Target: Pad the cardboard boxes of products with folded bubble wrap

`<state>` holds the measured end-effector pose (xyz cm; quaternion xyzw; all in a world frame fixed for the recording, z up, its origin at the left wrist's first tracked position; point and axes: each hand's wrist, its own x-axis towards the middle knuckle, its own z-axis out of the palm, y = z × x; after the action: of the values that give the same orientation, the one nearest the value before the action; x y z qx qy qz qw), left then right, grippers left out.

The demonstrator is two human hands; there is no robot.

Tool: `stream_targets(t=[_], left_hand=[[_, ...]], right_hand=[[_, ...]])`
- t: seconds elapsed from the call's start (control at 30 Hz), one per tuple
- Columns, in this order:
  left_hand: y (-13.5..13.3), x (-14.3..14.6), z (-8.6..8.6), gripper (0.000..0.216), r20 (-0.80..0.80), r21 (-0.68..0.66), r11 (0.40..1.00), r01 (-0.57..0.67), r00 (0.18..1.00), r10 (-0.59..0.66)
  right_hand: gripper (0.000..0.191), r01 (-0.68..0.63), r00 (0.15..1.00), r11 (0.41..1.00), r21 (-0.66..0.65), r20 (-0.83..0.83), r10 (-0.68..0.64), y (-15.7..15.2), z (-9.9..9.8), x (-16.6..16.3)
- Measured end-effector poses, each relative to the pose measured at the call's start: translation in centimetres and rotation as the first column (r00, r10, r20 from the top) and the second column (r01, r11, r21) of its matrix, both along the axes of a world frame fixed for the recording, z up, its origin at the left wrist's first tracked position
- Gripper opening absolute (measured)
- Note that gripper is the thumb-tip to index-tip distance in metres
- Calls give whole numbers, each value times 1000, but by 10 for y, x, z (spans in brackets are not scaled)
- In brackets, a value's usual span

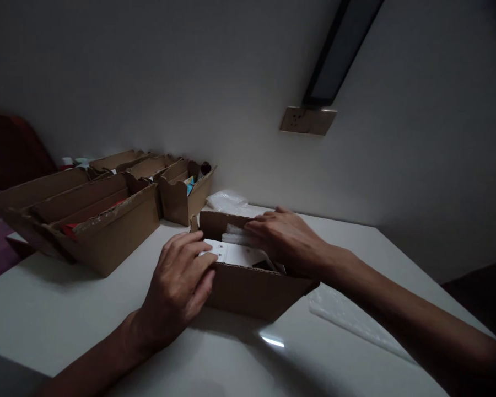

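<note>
Left hand (177, 278) over box (252, 292) rim, fingertips at white pack (240, 254); right hand (285, 234), apart, at bubble wrap (235, 238) inside. Both grips unclear. Box on bench (86, 314).

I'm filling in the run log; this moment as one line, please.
left hand: at cardboard box, by white item | right hand: reaching into box, at bubble wrap | box: open, on white table

1 open brown cardboard box (248, 292) stands upright, white item (240, 255) and bubble wrap (235, 238) inside.

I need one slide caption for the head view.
Left hand and right hand at an open cardboard box on a white table.
</note>
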<state>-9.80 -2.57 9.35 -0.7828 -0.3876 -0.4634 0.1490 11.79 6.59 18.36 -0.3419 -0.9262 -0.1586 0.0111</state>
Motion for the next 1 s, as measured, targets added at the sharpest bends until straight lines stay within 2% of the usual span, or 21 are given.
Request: stream_targets(t=[0.07,0.1,0.17,0.2,0.27,0.3,0.33,0.37,0.43,0.5,0.57,0.63,0.73,0.8,0.87,0.93,1.0], left_hand=[[-6,-5,-6,39,46,45,997,-62,997,60],[-9,-10,-10,44,80,57,994,-91,993,86],[-16,-21,-23,53,149,45,989,-144,980,135],[-19,-27,-30,56,173,19,986,-168,971,162],[-24,-38,-48,60,196,-79,976,-204,957,216],[-25,-41,-58,62,196,-141,967,-214,951,239],[-25,-44,-67,64,192,-206,954,-220,947,260],[-26,-44,-76,65,187,-272,936,-222,942,278],[-26,-41,-90,66,189,-391,896,-210,934,302],[-26,-34,-100,69,221,-491,851,-184,919,327],[-25,-27,-106,74,285,-575,805,-148,886,366],[-25,-23,-110,79,362,-642,762,-81,845,395],[-23,-19,-112,83,466,-706,706,55,786,405],[-20,-17,-111,83,497,-742,659,124,761,417],[-17,-17,-108,79,519,-763,623,170,736,434],[-12,-17,-105,74,544,-773,600,205,701,462],[-8,-18,-101,69,581,-771,576,273,672,459]], right_hand=[[18,9,975,996,94,-223,13,-11,2,34],[21,44,936,988,148,-353,11,-17,-1,57],[28,205,829,960,191,-555,-67,-29,-18,111],[32,323,767,937,133,-616,-177,-34,-33,139],[44,436,718,897,-68,-574,-393,-45,-74,191],[49,451,730,880,-147,-507,-459,-51,-97,212],[55,436,773,880,-187,-422,-473,-57,-120,230],[57,432,805,882,-187,-360,-471,-63,-142,243],[44,466,808,873,-141,-333,-485,-72,-173,256],[29,516,769,846,-132,-363,-526,-71,-185,256],[25,569,706,803,-179,-394,-588,-57,-180,247],[27,607,647,765,-216,-425,-633,-30,-164,230],[29,595,613,775,-214,-503,-609,27,-135,189],[23,519,626,823,-230,-554,-549,64,-115,155],[34,395,645,881,-260,-604,-468,87,-99,127],[44,262,650,914,-311,-643,-405,89,-91,112],[46,141,664,912,-385,-646,-375,70,-94,115]])
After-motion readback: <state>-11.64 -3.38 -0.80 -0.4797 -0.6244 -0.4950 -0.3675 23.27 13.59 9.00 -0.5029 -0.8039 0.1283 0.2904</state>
